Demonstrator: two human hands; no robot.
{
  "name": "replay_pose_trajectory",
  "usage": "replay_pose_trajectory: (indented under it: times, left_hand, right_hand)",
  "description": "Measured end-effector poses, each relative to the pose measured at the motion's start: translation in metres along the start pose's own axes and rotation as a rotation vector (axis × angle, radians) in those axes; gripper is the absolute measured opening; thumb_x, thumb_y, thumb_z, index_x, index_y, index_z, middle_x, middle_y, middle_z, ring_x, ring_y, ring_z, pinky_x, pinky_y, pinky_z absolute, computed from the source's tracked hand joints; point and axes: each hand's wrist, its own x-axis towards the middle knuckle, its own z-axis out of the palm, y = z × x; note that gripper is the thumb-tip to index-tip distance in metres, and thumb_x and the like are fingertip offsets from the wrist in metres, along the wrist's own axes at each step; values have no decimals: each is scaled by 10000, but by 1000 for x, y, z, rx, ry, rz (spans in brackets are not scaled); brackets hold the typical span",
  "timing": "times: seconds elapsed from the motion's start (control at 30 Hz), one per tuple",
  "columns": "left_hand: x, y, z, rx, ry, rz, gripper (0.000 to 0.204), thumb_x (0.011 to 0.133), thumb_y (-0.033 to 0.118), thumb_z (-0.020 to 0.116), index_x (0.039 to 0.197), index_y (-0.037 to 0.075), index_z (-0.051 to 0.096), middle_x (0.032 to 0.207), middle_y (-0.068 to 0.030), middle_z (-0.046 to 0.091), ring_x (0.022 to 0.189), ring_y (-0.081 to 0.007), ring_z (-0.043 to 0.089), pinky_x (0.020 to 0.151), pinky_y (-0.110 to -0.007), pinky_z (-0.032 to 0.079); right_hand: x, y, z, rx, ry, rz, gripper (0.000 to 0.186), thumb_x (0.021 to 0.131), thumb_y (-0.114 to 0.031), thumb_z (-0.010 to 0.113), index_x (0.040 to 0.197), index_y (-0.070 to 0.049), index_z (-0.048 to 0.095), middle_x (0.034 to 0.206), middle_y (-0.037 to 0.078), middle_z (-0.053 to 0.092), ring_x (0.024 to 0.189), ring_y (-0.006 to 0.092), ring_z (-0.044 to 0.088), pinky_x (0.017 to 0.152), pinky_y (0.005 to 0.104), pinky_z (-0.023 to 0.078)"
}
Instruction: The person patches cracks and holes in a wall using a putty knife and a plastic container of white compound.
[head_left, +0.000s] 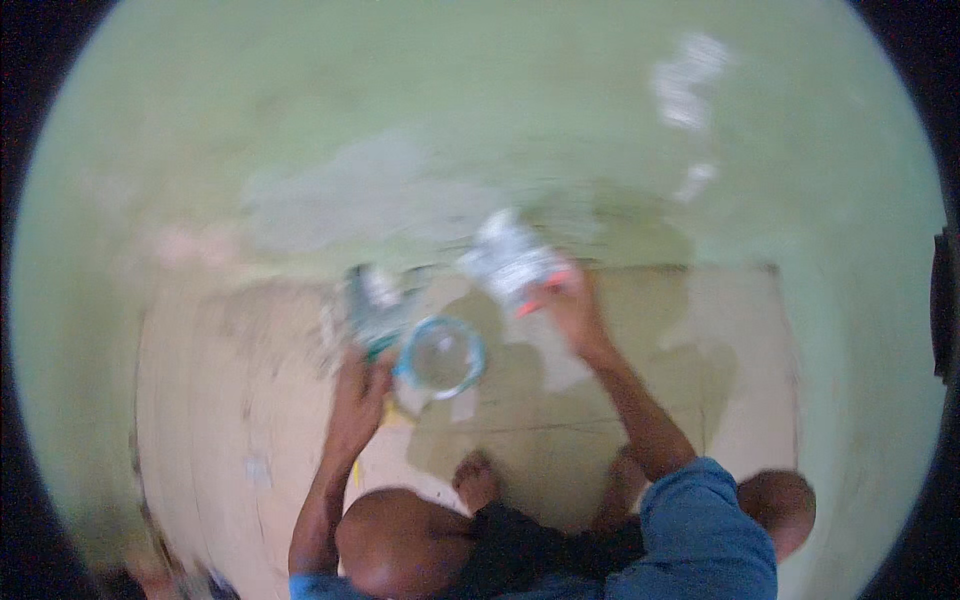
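My right hand (560,300) is closed on an orange-red object (532,302), with a blurred white, silvery piece (505,255) just beyond it, raised near the foot of the green wall (450,100). My left hand (363,375) is closed on a green item (380,342), beside a blurred dark green and white thing (380,295) whose kind I cannot make out. Right next to that hand stands a round container (440,372) with a light blue rim. A small yellow thing (398,415) shows partly below the container.
I am low on a light tiled floor (230,400), my bare feet (475,478) and bent knees near the lower edge. The wall carries grey and white patches (350,200). A dark object (940,305) is at the far right, and indistinct items (170,580) lie at the bottom left.
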Motion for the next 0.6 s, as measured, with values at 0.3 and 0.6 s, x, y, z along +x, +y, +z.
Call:
replay_pose_trajectory:
  times: [0.3,0.6]
  left_hand:
    - [24,35,26,574,60,395,422,868,-10,543,1280,-13,454,1145,-248,490,937,-417,545,788,-457,468]
    - [9,18,12,818,135,500,720,727,-102,562,1406,42,370,1162,-218,495,958,-365,535,809,-445,464]
  right_hand:
    - [-34,-26,24,728,-272,384,294,784,-85,666,1061,-14,597,856,61,654,690,151,634,575,310,525]
    - [-45,-3,47,1041,-126,315,102,779,-106,688,778,-101,586,712,22,595,621,131,573,542,286,459]
